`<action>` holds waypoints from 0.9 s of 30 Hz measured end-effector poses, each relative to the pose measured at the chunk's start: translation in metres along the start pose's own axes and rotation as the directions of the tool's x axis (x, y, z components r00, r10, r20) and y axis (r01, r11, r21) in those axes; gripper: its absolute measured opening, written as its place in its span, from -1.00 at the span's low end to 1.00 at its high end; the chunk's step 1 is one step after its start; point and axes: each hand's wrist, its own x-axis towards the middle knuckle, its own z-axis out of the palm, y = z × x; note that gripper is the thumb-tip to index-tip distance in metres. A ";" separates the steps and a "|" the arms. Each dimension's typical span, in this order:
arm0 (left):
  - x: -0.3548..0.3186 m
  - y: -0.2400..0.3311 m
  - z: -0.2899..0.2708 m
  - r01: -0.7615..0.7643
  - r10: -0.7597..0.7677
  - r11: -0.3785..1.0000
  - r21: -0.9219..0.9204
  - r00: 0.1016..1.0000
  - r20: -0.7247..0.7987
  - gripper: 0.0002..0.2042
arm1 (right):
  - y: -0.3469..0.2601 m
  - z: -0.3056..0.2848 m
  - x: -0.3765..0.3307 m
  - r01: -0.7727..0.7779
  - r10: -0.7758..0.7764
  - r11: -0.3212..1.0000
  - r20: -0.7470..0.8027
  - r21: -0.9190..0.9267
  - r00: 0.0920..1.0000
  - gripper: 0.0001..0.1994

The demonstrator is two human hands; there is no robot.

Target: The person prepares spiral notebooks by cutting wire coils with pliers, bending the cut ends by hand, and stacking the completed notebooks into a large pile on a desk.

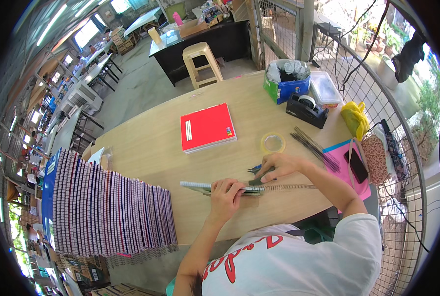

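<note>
A thin notebook or pad of pages [195, 185] stands on its edge near the table's front, its spine side up. My left hand [225, 197] grips it, fingers over the top. From its right end a long dark spiral binding coil [291, 187] runs out to the right. My right hand [277, 166] is closed round a dark grey-green piece [262, 178] resting at the spine, close to where the coil comes out; its kind is hidden by the fingers. Just beyond that hand lie blue-and-black handled pliers [254, 169], partly covered.
Spiral-bound notebooks [111, 204] stand in a long row at left. Farther off lie a red-covered stack [208, 129], a clear tape roll [272, 143] and loose coils [314, 148]. At right are a tape dispenser [306, 111], a box [285, 86] and a phone [356, 166] on a pink folder.
</note>
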 end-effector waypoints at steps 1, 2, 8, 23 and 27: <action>-0.002 -0.002 0.000 -0.016 0.016 1.000 -0.004 1.000 -0.016 -0.80 | 0.001 0.002 0.002 0.006 -0.006 1.000 0.003 -0.002 1.000 -0.40; -0.003 -0.003 -0.001 -0.032 0.032 0.999 -0.008 0.999 -0.032 -0.79 | 0.002 0.006 0.002 0.035 -0.045 0.976 0.045 0.215 0.998 -0.41; -0.003 -0.007 -0.005 -0.049 0.050 0.999 0.005 0.998 -0.037 -0.77 | 0.016 0.009 -0.001 0.022 -0.029 0.962 0.024 0.271 0.999 -0.47; 0.020 0.020 0.008 0.013 -0.002 0.997 -0.071 0.989 0.151 -0.77 | 0.013 -0.004 -0.038 -0.395 0.390 0.917 -0.322 0.054 0.863 -0.52; 0.023 0.035 0.008 0.103 -0.097 0.994 -0.025 0.981 0.167 -0.80 | 0.053 0.013 -0.052 -0.619 0.523 0.574 -0.342 -0.536 0.781 -0.48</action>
